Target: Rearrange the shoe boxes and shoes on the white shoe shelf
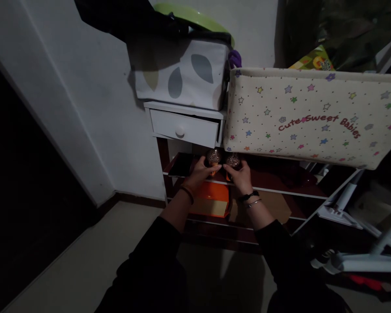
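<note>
My left hand (200,172) is curled around a small container with a glittery domed top (214,155) and an orange lower part. A matching glitter-topped container (233,160) is in my right hand (243,177), its lower part mostly behind my fingers. Both stand side by side on the dark red upper shelf (263,171), thumbs pointing toward each other. What the two containers hold, I cannot tell. Left of my left hand lies a flat black object (181,165). Directly below, an orange box (211,190) rests on the lower shelf.
Above my hands hangs a slightly crooked white drawer (183,127). A star-patterned fabric bin (313,113) overhangs the shelf at right, beside a leaf-patterned box (182,71). Brown cardboard (267,206) lies on the lower shelf. A white-grey dustpan-like piece (368,263) stands at lower right.
</note>
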A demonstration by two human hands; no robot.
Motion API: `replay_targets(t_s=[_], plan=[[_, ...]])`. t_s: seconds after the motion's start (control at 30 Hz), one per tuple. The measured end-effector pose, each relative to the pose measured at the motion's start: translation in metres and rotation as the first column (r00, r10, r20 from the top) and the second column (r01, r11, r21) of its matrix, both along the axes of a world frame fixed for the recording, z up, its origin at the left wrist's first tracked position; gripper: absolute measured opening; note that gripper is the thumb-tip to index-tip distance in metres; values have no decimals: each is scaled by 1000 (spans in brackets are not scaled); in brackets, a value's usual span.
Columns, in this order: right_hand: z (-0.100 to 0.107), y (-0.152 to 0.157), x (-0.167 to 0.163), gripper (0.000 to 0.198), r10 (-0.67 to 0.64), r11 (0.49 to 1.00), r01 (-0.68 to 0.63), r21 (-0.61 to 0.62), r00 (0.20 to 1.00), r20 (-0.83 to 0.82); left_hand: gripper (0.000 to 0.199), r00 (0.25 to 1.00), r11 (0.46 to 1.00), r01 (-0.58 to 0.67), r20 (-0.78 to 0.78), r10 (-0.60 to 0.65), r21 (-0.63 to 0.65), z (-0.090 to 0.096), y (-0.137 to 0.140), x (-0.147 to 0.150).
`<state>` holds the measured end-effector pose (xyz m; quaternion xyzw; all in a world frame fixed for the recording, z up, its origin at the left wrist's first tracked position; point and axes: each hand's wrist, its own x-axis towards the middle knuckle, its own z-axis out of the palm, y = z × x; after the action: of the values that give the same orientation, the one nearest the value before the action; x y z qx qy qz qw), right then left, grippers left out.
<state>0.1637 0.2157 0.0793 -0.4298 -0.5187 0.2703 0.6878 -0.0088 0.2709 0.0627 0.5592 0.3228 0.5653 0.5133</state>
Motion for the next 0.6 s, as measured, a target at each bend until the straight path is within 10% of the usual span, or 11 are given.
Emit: replay_targets(t_s=[0.6], plan=[[-11, -2, 9, 75, -7, 1000, 8, -7, 994, 113, 66, 998, 998, -53, -35, 54, 33, 9, -8, 0]])
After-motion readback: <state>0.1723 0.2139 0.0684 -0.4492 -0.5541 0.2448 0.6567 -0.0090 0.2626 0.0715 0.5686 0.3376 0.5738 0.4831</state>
